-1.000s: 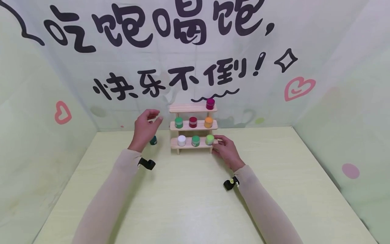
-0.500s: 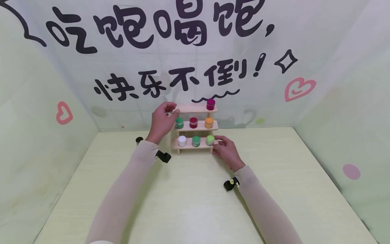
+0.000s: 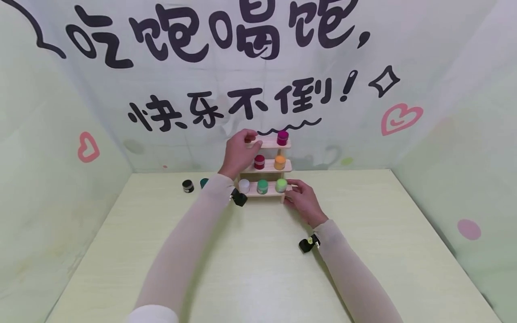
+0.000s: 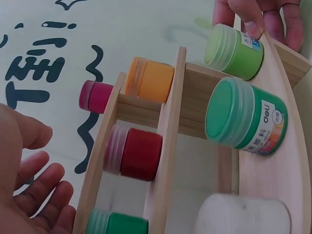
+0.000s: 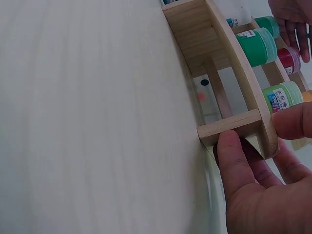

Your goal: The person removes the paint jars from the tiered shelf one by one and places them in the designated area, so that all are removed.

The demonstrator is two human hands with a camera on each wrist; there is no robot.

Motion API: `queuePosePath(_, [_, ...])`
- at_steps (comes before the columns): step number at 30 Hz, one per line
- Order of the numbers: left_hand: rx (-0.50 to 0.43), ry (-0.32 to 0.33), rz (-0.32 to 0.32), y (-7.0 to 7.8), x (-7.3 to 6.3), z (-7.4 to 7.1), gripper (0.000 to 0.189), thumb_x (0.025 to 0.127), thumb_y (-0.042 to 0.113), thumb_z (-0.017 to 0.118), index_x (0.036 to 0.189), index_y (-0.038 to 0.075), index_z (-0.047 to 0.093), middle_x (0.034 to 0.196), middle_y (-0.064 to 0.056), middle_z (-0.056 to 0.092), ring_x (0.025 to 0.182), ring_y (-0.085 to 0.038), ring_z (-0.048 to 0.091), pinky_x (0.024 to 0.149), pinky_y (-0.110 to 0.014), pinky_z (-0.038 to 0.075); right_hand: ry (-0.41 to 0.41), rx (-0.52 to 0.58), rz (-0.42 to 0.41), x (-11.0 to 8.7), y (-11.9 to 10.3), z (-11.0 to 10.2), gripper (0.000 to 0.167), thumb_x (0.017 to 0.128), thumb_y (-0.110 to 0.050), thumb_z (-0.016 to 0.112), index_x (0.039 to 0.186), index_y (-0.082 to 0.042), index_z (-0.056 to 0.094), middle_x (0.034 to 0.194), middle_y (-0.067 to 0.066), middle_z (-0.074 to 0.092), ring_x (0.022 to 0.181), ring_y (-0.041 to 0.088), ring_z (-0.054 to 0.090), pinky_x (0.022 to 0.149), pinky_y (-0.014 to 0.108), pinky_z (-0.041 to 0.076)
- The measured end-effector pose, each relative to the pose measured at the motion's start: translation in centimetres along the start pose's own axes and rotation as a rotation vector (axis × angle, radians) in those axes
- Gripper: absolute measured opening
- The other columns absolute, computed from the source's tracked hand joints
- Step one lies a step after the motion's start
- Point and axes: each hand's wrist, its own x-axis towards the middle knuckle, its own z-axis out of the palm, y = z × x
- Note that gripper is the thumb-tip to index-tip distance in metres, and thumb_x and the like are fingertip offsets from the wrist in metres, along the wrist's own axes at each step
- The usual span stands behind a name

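Left grip point(image 3: 239, 154) now sits farther right, head view, at the upper left of the wooden rack point(image 3: 267, 142) on the tabletop point(image 3: 258, 264). Left wrist: grip spread, empty; a low sweep could topple the dark-red jar point(image 4: 141, 153). Right wrist: right grip point(image 5: 265, 204) pinches the rack's end; a tug could tip it.

The shelf point(image 3: 269, 167) holds 7 jars point(image 3: 262, 186) (1 on its top tier point(image 3: 268, 142)); 2 other jars point(image 3: 187, 186) stand left of it.
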Motion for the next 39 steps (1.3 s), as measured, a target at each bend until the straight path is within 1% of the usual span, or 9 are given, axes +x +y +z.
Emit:
queuePosePath(7, [0.045, -0.025, -0.027, 1.9, 1.0, 2.5, 0.037, 0.100, 0.033, 0.074, 0.133, 0.016, 0.068, 0.127, -0.002, 0.070, 0.118, -0.019, 0.062, 0.109, -0.036, 0.053, 0.006, -0.008, -0.002, -0.2, -0.2, -0.3, 0.045, 0.103, -0.010, 0.062, 0.148, -0.012, 0.056, 0.131, 0.014, 0.061, 0.113, 0.021, 0.066, 0.102, 0.038, 0.060])
queuePosePath(12, [0.039, -0.049, -0.016, 3.1, 1.8, 4.1, 0.042, 0.097, 0.030, 0.077, 0.135, 0.016, 0.067, 0.131, -0.001, 0.070, 0.120, -0.019, 0.063, 0.108, -0.036, 0.053, 0.012, -0.001, -0.028, -0.3, -0.5, -0.3, 0.044, 0.102, -0.009, 0.063, 0.146, -0.011, 0.058, 0.125, 0.011, 0.064, 0.107, 0.017, 0.067, 0.097, 0.033, 0.062])
queuePosePath(15, [0.085, -0.064, -0.004, 3.3, 1.9, 4.8, 0.047, 0.095, 0.034, 0.080, 0.137, 0.017, 0.066, 0.134, 0.000, 0.071, 0.124, -0.019, 0.063, 0.112, -0.037, 0.048, 0.009, 0.008, -0.039, -0.3, -0.5, -0.2, 0.043, 0.101, -0.008, 0.063, 0.144, -0.009, 0.059, 0.120, 0.009, 0.065, 0.103, 0.015, 0.067, 0.094, 0.031, 0.062])
queuePosePath(18, [0.152, -0.067, 0.005, 3.4, 1.9, 5.2, 0.050, 0.094, 0.040, 0.081, 0.137, 0.019, 0.066, 0.136, 0.002, 0.071, 0.127, -0.019, 0.064, 0.112, -0.043, 0.041, -0.001, 0.010, -0.037, -0.1, -0.4, -0.1, 0.043, 0.101, -0.008, 0.063, 0.144, -0.009, 0.059, 0.120, 0.009, 0.066, 0.104, 0.016, 0.067, 0.095, 0.032, 0.062])
queuePosePath(22, [0.192, -0.055, 0.012, 3.5, 1.8, 5.5, 0.050, 0.095, 0.042, 0.080, 0.139, 0.022, 0.066, 0.136, 0.004, 0.072, 0.128, -0.019, 0.065, 0.108, -0.048, 0.036, -0.014, 0.003, -0.033, 0.1, -0.4, 0.0, 0.043, 0.102, -0.009, 0.063, 0.145, -0.010, 0.058, 0.124, 0.010, 0.064, 0.109, 0.019, 0.067, 0.099, 0.035, 0.061])
queuePosePath(27, [0.178, -0.039, 0.030, 3.6, 1.7, 5.7, 0.041, 0.098, 0.037, 0.077, 0.135, 0.022, 0.069, 0.129, 0.004, 0.076, 0.123, -0.020, 0.067, 0.105, -0.049, 0.035, -0.009, 0.003, -0.036, 0.1, -0.4, 0.1, 0.043, 0.101, -0.007, 0.064, 0.144, -0.010, 0.059, 0.122, 0.011, 0.064, 0.108, 0.020, 0.068, 0.100, 0.037, 0.061])
queuePosePath(31, [0.158, -0.028, 0.036, 3.1, 1.6, 5.6, 0.037, 0.097, 0.035, 0.077, 0.132, 0.022, 0.070, 0.122, 0.004, 0.077, 0.118, -0.020, 0.066, 0.104, -0.045, 0.037, -0.008, 0.005, -0.036, 0.0, -0.4, 0.1, 0.043, 0.102, -0.008, 0.064, 0.144, -0.009, 0.059, 0.123, 0.012, 0.064, 0.108, 0.020, 0.068, 0.100, 0.037, 0.061])
queuePosePath(35, [0.094, -0.041, 0.035, 2.5, 1.3, 5.0, 0.038, 0.097, 0.031, 0.078, 0.132, 0.019, 0.070, 0.121, 0.001, 0.076, 0.112, -0.018, 0.065, 0.107, -0.035, 0.048, -0.009, -0.013, -0.034, -0.1, -0.2, 0.0, 0.043, 0.102, -0.010, 0.063, 0.145, -0.011, 0.059, 0.125, 0.013, 0.063, 0.110, 0.020, 0.067, 0.101, 0.037, 0.061])
queuePosePath(39, [0.055, -0.054, 0.038, 2.0, 1.0, 4.3, 0.039, 0.096, 0.029, 0.080, 0.132, 0.017, 0.069, 0.122, -0.001, 0.075, 0.111, -0.017, 0.066, 0.102, -0.032, 0.057, -0.008, -0.023, -0.035, -0.1, -0.1, -0.1, 0.044, 0.103, -0.011, 0.063, 0.146, -0.010, 0.058, 0.125, 0.013, 0.062, 0.110, 0.020, 0.066, 0.101, 0.037, 0.061])
